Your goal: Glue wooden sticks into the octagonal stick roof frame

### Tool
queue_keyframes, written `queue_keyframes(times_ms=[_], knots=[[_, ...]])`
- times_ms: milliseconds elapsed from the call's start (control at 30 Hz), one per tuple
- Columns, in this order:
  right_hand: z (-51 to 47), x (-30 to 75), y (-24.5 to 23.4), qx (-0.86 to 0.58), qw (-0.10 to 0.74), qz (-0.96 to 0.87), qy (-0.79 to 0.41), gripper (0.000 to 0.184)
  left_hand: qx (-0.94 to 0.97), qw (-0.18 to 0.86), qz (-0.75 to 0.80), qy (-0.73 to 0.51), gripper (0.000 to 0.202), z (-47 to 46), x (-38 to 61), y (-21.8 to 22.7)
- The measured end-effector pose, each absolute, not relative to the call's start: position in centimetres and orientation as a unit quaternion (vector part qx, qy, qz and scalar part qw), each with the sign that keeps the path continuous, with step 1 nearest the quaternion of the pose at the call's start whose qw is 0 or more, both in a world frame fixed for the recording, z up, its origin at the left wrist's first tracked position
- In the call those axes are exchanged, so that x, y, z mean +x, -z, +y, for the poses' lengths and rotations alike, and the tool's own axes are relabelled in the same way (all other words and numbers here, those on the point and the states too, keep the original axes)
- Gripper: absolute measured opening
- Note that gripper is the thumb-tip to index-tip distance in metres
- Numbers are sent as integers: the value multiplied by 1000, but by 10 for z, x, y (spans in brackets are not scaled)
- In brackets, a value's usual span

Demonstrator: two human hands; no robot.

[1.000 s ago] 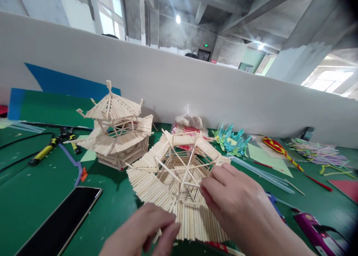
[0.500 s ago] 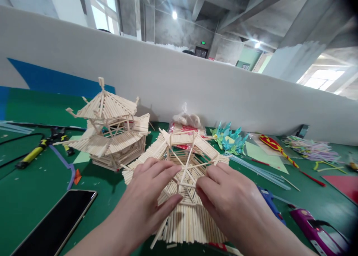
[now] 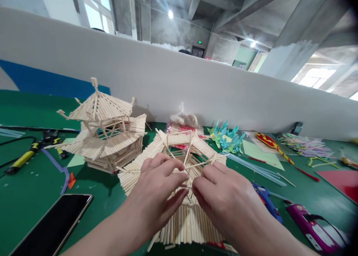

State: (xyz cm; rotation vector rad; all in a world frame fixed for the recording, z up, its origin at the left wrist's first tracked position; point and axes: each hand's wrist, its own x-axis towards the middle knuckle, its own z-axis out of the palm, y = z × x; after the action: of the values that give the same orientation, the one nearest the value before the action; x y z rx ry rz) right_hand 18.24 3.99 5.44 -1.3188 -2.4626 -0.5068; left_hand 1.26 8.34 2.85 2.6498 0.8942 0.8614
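A partly built model pavilion [image 3: 184, 222] of thin wooden sticks stands in front of me, its tiled roof skirts spreading around an open stick frame. My right hand [image 3: 223, 192] is closed in a pinch on a short wooden stick [image 3: 189, 186] over the middle of that frame. From the other side, my left hand [image 3: 159, 187] curls its thumb and forefinger around the stick's left end; the exact contact is hard to see. Both hands cover part of the frame. A taller model pavilion [image 3: 103, 133] with a pointed roof stands behind to the left.
A phone [image 3: 53, 226] lies front left, near yellow-handled pliers [image 3: 25, 157]. To the right are a blue glue gun [image 3: 267, 202], a purple power device [image 3: 311, 228] with a cable, and clear glue sticks [image 3: 256, 168]. Behind stand a blue-green paper craft [image 3: 228, 136] and a white partition [image 3: 179, 81].
My left thumb and fingers have moved right and closed in around the stick. My right hand keeps its pinch. The whole view has shifted slightly.
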Motion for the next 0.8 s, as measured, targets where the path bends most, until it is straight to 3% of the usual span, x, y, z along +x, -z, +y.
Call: queue_keyframes(times_ms=[200, 333, 467, 800], knots=[[38, 182, -56, -475, 151, -854, 148, 20, 906, 86, 276, -308, 18, 91, 18, -25], [32, 204, -74, -519, 160, -840, 12, 7, 906, 77, 263, -323, 18, 91, 18, -23], [28, 237, -86, -544, 160, -821, -71, 35, 900, 75, 257, -343, 20, 91, 18, -22], [43, 235, -64, -495, 152, -850, -92, 31, 909, 71, 252, -324, 16, 91, 18, -23]])
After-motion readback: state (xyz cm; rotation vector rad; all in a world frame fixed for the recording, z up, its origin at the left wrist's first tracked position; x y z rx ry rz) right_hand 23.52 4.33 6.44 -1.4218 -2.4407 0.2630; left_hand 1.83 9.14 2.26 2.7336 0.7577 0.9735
